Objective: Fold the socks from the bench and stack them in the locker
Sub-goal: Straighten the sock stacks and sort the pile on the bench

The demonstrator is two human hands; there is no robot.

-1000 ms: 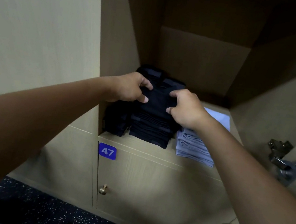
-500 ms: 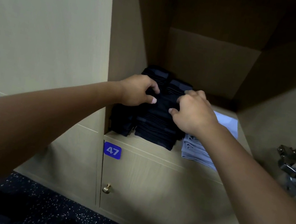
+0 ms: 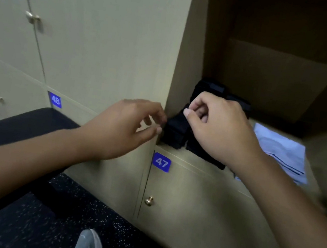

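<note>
the black socks (image 3: 180, 134) sat stacked at the front left of the open locker (image 3: 272, 81), just beside a folded pale blue pile (image 3: 282, 151) on the same shelf. the right hand (image 3: 219, 128) rested over the stack with curled fingers, thumb and forefinger pinching its top layer. the left hand (image 3: 123, 130) hung loosely curled at the locker's edge, holding nothing (fingertips just short of the socks). a dark bench (image 3: 19, 124) stood to the left, below label 48 (image 3: 55, 100)
</note>
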